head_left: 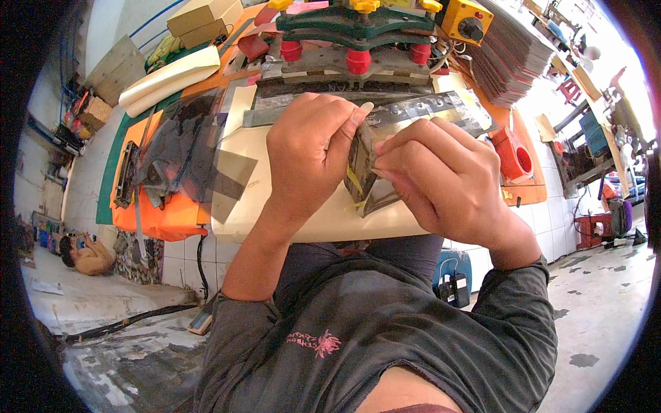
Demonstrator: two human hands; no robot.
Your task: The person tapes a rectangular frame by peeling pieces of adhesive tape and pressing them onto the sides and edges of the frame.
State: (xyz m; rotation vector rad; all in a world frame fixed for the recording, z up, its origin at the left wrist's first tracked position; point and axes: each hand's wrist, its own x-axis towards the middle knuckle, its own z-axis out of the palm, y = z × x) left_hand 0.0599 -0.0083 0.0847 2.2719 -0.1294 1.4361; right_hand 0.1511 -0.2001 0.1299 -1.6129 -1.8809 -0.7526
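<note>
A dark rectangular panel (pixel 381 196) with a worn edge and a metal-looking strip along its far side stands tilted between my hands. My left hand (pixel 306 148) is closed at the panel's left edge, thumb pressed along it. Fingertips of my right hand (pixel 444 179) pinch together at the same edge, a little lower and nearer me. Thin yellow strips (pixel 354 180) hang from the edge below the fingertips. Whatever lies inside either grip is hidden by the fingers. Beneath, a cream sheet (pixel 292 224) covers the front of the worktable.
Beyond my hands stands a green press (pixel 358 27) with red spacers and yellow knobs. A yellow control box (pixel 467 22) and stacked sheets (pixel 508 51) are far right; a red holder (pixel 513 155) is nearer. Dark films (pixel 182 148) lie left. A person (pixel 89 255) is low at left.
</note>
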